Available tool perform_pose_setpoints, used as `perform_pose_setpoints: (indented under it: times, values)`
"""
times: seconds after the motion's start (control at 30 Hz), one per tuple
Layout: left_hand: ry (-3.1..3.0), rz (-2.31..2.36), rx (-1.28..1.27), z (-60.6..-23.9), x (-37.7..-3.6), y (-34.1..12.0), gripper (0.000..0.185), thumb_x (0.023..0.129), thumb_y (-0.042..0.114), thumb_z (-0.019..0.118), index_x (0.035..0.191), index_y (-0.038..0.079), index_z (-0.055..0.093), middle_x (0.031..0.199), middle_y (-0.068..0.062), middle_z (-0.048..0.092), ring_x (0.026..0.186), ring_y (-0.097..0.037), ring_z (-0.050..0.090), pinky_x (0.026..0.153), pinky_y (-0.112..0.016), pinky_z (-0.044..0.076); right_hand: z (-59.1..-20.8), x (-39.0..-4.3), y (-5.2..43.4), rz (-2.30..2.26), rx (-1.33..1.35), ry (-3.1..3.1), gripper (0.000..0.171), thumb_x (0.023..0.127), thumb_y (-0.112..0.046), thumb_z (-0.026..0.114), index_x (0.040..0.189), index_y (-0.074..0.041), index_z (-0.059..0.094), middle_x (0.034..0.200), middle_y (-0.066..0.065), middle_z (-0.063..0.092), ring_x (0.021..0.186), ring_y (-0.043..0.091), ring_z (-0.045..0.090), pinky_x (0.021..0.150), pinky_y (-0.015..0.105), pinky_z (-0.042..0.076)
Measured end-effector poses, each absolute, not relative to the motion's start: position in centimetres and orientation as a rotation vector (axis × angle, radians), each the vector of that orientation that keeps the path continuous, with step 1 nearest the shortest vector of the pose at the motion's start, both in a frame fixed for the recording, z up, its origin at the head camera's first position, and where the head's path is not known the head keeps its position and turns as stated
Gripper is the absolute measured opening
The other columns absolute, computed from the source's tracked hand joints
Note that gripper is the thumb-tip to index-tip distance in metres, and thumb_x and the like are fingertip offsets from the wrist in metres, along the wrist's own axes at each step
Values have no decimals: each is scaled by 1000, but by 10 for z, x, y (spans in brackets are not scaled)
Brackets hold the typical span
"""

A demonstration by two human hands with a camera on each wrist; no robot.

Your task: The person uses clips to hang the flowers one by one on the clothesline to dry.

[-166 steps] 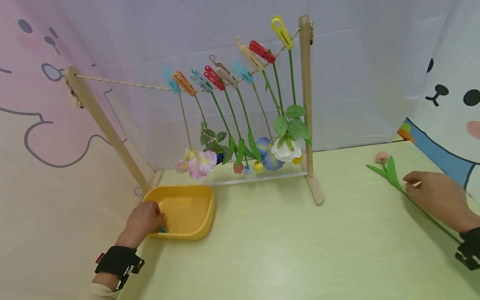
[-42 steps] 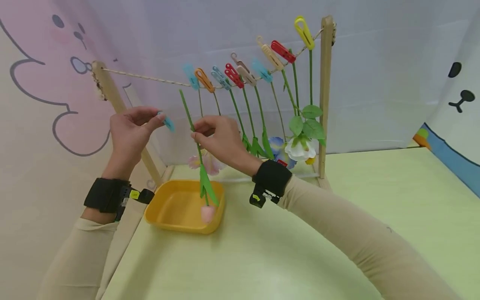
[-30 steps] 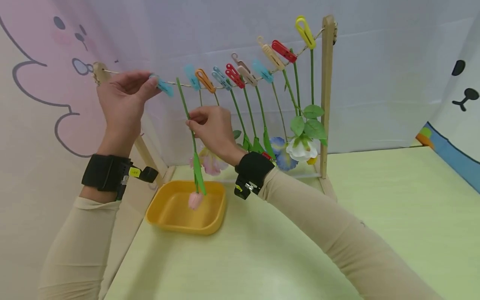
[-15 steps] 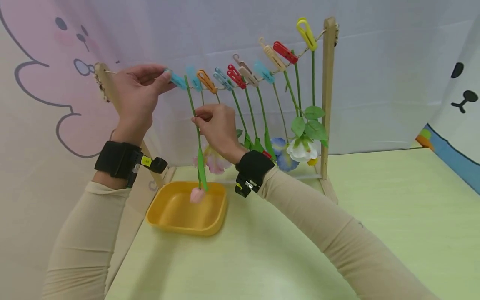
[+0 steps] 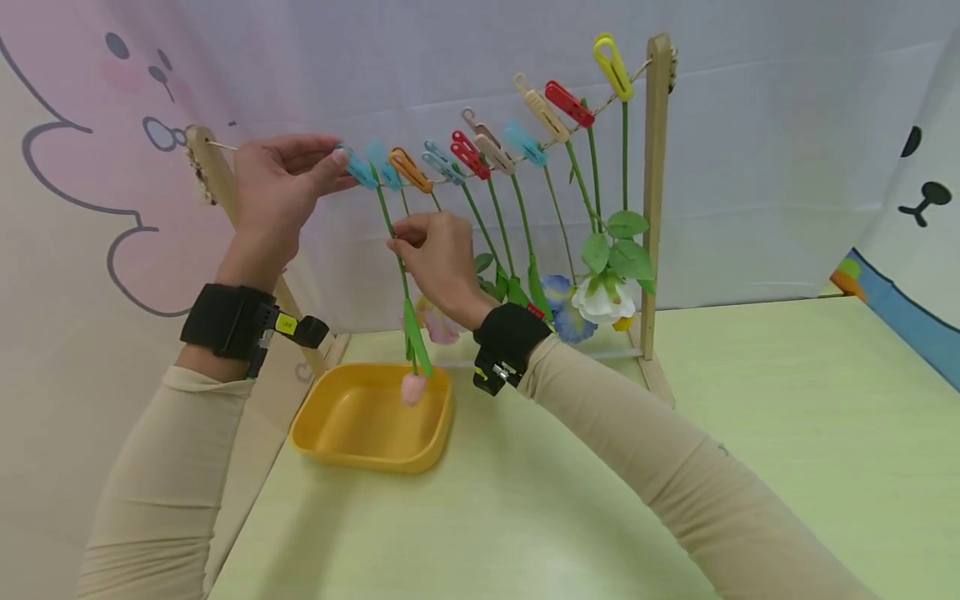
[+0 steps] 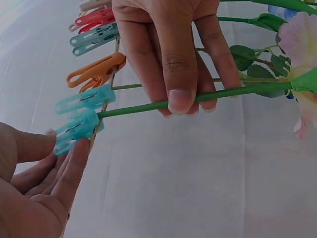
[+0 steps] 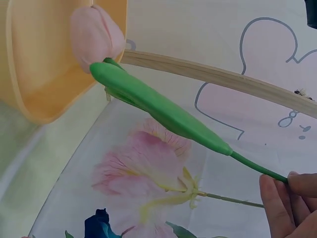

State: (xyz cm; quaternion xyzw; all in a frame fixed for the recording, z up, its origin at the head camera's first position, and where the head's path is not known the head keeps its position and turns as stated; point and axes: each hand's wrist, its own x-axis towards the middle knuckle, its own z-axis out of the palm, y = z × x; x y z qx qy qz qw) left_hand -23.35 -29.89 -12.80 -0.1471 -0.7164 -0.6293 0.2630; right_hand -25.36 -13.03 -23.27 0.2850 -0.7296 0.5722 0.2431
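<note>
On the string of the wooden rack [image 5: 655,200] above the counter [image 5: 675,467], nine flowers are already pegged; the yellow tray [image 5: 372,421] holds no spare pegs. The pink tulip [image 5: 412,388], hanging head-down over the tray, is pinched at its stem by the right hand [image 5: 438,258], while the blue peg [image 6: 75,130] is squeezed by the left hand [image 5: 277,187] at the stem's top, so only its release seems left.

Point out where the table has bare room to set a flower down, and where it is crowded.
Bare: the green table right of the rack's right post. Also the strip in front of the yellow tray. Crowded: under the string, where hanging flowers and both hands, left and right, fill the space.
</note>
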Motion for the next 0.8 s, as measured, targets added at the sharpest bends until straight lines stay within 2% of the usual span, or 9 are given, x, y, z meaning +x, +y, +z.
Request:
perform_pose_setpoints:
  times: [0.23, 0.53, 0.67, 0.8]
  values:
    - [-1934, -1673, -466, -134, -232, -298, 31, 87, 5, 81, 115, -7, 74, 100, -13, 76, 87, -20, 76, 82, -31, 61, -233, -254, -128, 1457, 808, -2057, 19, 95, -14, 75, 111, -3, 78, 96, 6, 77, 80, 12, 71, 72, 17, 54]
    - [-1928, -1567, -482, -143, -226, -296, 31, 91, 7, 78, 120, 0, 73, 115, -16, 73, 94, -18, 75, 84, -26, 60, -234, -252, -123, 1390, 835, -2074, 20, 97, -12, 72, 115, -3, 77, 104, 8, 77, 90, 15, 71, 78, 17, 53]
    - [-1944, -1347, -466, -151, -220, -296, 31, 94, 9, 75, 124, 3, 72, 121, -15, 71, 95, -14, 74, 86, -23, 58, -236, -248, -117, 1349, 867, -2072, 19, 99, -11, 69, 114, -2, 77, 102, 7, 78, 87, 15, 71, 78, 18, 53]
    - [-1986, -1047, -411, -164, -210, -297, 29, 97, 14, 72, 125, 6, 72, 119, -12, 72, 93, -6, 71, 90, -21, 56, -240, -245, -103, 1296, 951, -2021, 15, 99, -9, 68, 107, -2, 78, 94, 6, 77, 80, 13, 70, 76, 19, 54]
